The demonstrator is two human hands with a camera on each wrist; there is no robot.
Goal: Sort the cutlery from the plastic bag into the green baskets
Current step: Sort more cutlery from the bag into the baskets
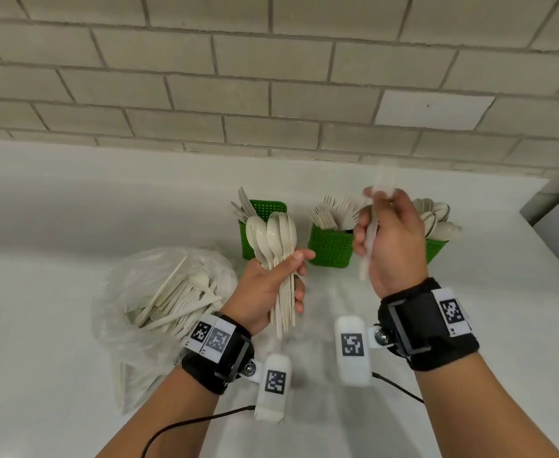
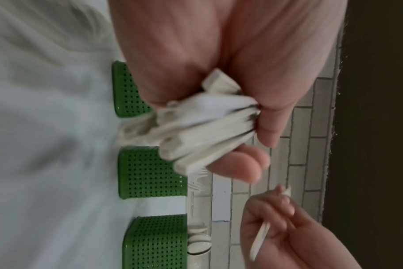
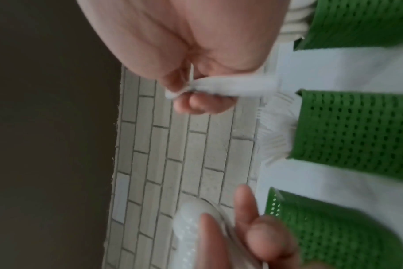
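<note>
- Left hand [image 1: 265, 289] grips a spoon bundle [image 1: 276, 256] upright, bowls toward 12 o'clock.
- Right hand [image 1: 392, 239] pinches one blurred utensil [image 1: 369, 233], long axis 12-to-6, before the right basket [image 1: 435, 247].
- Plastic bag [image 1: 159, 302] lies at 9 o'clock.

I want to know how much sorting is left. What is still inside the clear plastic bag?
Inside the crumpled clear plastic bag lies a loose heap of pale disposable cutlery; one spoon and several long handles show. The film and the pile itself hide what lies lower down.
</note>
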